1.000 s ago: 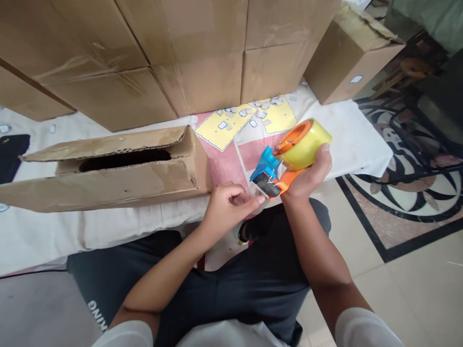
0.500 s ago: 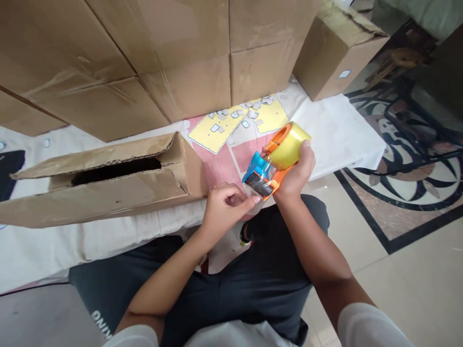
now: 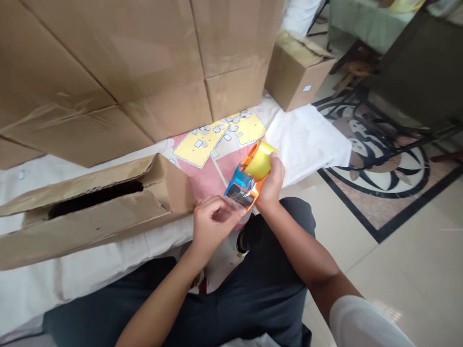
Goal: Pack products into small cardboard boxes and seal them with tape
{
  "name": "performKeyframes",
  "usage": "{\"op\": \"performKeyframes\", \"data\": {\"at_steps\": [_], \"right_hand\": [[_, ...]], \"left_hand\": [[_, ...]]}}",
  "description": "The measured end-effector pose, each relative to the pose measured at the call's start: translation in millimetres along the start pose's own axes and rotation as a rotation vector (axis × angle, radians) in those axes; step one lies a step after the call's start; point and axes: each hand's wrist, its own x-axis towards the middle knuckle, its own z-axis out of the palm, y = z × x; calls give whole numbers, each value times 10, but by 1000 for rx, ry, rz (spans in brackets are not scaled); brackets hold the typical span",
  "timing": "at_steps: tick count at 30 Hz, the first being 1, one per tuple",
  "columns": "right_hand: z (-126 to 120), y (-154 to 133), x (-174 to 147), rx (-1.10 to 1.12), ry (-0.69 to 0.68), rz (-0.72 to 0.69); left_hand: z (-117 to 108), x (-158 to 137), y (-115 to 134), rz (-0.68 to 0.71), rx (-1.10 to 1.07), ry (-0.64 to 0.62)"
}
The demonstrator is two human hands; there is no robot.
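In my right hand (image 3: 272,184) is an orange and blue tape dispenser (image 3: 241,185) with a wide roll of yellowish packing tape (image 3: 261,161) on it. The fingers wrap round its orange frame. My left hand (image 3: 214,224) is at the dispenser's front end, thumb and fingers pinched on the clear loose end of the tape. To the left of that hand stands a cardboard box (image 3: 177,188), its top flaps partly raised around a dark gap. The inside of the box is too dark to make out.
Large stacked cardboard boxes (image 3: 162,72) line the far side. A smaller box (image 3: 292,77) stands at the right end of the white cloth (image 3: 307,130). Yellow sheets (image 3: 200,147) with small scraps lie before the stack. Tiled floor (image 3: 361,270) shows at right.
The view has swung to the right, so boxes and hands sit further left and lower. Both hands keep about the same hold on the dispenser and the tape end.
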Motion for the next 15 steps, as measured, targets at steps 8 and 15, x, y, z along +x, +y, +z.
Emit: {"op": "performKeyframes", "data": {"at_steps": [8, 15], "right_hand": [[39, -40, -42, 138, 31, 147], [37, -118, -103, 324, -21, 327]], "left_hand": [[16, 16, -93, -107, -94, -7], [-58, 73, -155, 9, -89, -69]]}}
